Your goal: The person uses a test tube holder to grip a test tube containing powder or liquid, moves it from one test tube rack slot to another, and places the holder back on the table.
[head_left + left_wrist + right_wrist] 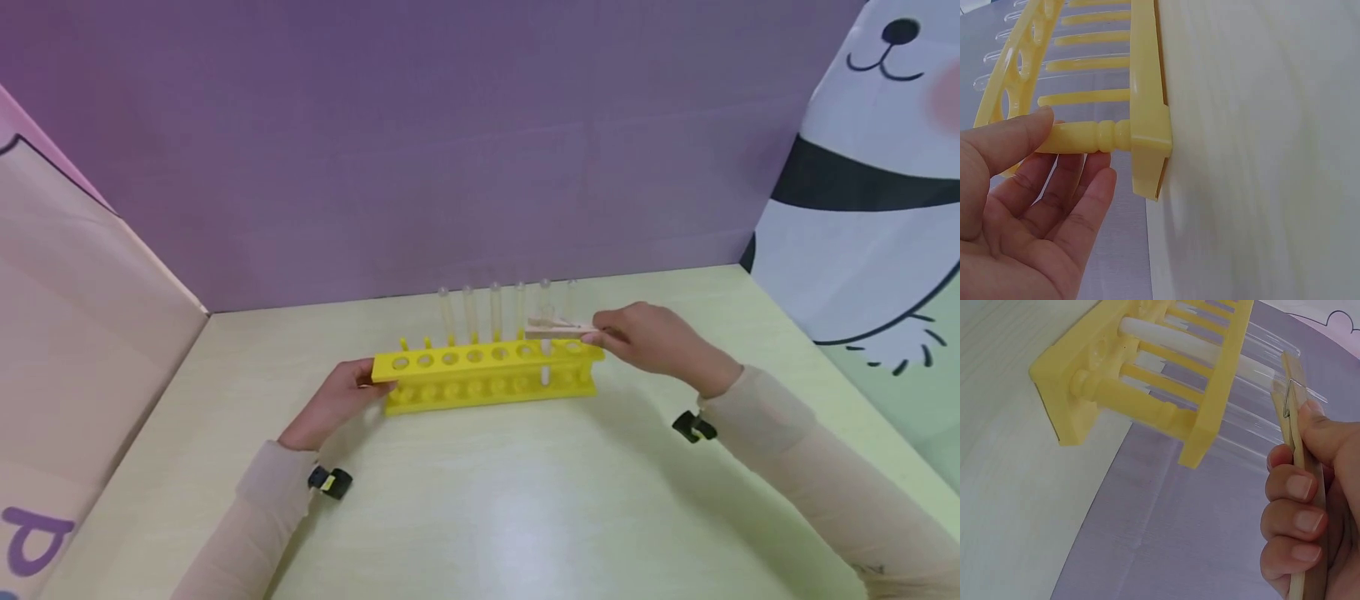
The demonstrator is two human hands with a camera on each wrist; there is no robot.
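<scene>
A yellow test tube rack [465, 367] stands on the table. My left hand [341, 404] holds its left end, with thumb and fingers around the end post [1075, 137]. In my right hand [648, 337] is a wooden test tube clamp [1300, 434], its handle wrapped by the curled fingers [1297, 519]. The clamp's jaws are at the upper part of a test tube with white contents [1172, 339], which stands upright in a hole near the rack's right end. Whether the jaws press on the glass, I cannot tell. Several clear test tubes [495, 310] sit upside down on the rear pegs.
The pale table [450, 492] reaches back to a purple wall panel [450, 167]. A light panel [75, 333] borders the left side, and a panel with a cartoon panda [862, 233] borders the right. Two pegs [427, 342] at the rack's rear left bear no tubes.
</scene>
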